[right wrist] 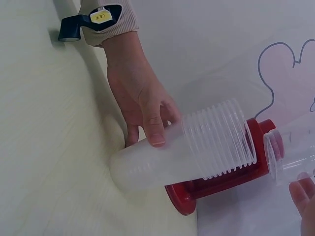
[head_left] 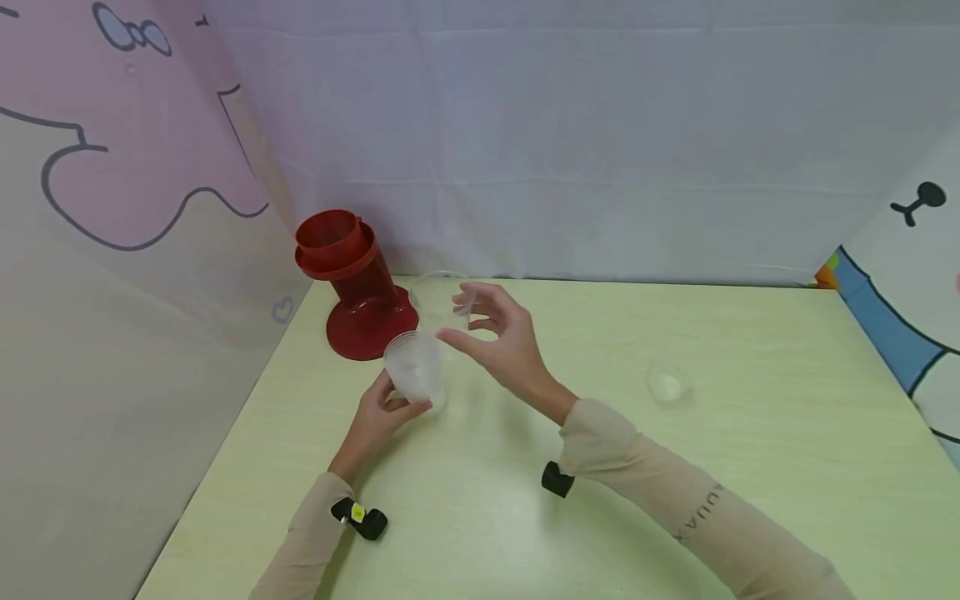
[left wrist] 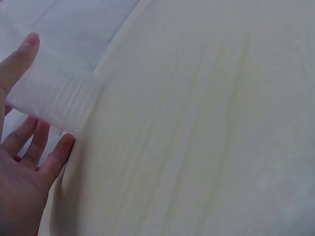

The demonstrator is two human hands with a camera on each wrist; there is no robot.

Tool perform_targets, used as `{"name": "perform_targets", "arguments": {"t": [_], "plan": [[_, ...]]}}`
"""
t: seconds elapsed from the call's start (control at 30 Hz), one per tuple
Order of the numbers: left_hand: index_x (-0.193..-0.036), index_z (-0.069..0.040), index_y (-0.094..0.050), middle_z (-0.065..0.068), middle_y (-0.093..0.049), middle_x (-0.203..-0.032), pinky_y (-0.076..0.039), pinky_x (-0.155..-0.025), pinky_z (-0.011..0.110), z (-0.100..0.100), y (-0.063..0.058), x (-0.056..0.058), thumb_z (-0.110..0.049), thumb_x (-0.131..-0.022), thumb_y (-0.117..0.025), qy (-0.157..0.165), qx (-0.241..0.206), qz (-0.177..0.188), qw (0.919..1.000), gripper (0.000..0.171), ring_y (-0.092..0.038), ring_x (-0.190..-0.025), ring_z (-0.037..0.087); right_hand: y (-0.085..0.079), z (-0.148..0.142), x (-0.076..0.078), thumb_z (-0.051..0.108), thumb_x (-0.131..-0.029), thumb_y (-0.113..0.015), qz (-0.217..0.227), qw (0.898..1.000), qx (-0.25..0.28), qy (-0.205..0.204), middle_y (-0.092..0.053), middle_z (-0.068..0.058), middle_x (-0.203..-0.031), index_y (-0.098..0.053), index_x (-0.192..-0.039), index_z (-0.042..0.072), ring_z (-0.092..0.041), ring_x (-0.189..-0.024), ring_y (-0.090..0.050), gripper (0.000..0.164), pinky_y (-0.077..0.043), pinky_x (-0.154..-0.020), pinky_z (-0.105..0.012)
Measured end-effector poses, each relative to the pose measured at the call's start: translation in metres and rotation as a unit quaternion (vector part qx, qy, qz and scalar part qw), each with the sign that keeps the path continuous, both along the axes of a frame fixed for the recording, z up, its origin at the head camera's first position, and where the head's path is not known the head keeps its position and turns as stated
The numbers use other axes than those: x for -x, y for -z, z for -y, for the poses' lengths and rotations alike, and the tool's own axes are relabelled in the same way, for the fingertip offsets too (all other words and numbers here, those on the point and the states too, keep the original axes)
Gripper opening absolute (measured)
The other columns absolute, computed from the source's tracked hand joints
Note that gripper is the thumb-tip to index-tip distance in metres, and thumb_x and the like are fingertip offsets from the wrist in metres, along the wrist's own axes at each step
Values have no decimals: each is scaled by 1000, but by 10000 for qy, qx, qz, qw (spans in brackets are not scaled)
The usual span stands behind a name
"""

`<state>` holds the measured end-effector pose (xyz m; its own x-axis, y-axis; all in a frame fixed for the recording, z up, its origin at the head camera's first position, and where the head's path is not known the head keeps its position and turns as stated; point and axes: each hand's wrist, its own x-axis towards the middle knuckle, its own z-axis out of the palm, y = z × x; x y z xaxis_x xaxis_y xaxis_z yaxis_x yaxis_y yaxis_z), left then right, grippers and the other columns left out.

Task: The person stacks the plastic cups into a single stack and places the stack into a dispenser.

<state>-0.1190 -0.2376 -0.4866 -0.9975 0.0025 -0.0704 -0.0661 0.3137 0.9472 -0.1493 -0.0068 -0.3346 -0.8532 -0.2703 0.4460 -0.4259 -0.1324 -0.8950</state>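
Note:
My left hand (head_left: 377,418) grips a nested stack of clear plastic cups (head_left: 413,367) around its lower part, thumb on one side and fingers on the other. Their ribbed, stacked rims show plainly on the cup stack (right wrist: 211,142) in the right wrist view. Just above and right of the stack, my right hand (head_left: 510,346) holds a clear plastic cup (head_left: 438,300) between thumb and fingers, mouth up. Only part of this right hand (right wrist: 302,196) shows at the right edge of its own wrist view. The left wrist view shows the left hand (left wrist: 24,182) around the stack.
A red plastic stand (head_left: 367,312) with a round base and wide-collared tube stands behind the hands, at the table's back left. Another clear cup (head_left: 667,383) is on the pale wooden table (head_left: 750,467) to the right. A light cloth (head_left: 562,150) hangs behind the table.

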Motion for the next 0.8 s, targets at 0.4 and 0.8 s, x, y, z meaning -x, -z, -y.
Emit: {"name": "perform_targets", "arguments": {"t": [0.4,0.8], "plan": [[-139,-37,-37,-3,-49,-131,-49,-92,41,1,1,1,-43,-75,-78,50,-89,-6,9999,76,-58,-109,25,-4,11,1,-6,-76,-74,77,9998,52,-168,-60,-25,-112,-52,-123,-8,-36,-102,-60,51,-51,-86,-51],[-138,-35,-39,-2,-50,-130,-50,-91,40,1,2,1,-40,-76,-78,68,-129,-109,9998,73,-57,-111,25,-2,18,2,-5,-76,-75,190,9995,58,-265,-61,-22,-112,-52,-122,-7,-31,-102,-61,51,-51,-88,-46]]}}
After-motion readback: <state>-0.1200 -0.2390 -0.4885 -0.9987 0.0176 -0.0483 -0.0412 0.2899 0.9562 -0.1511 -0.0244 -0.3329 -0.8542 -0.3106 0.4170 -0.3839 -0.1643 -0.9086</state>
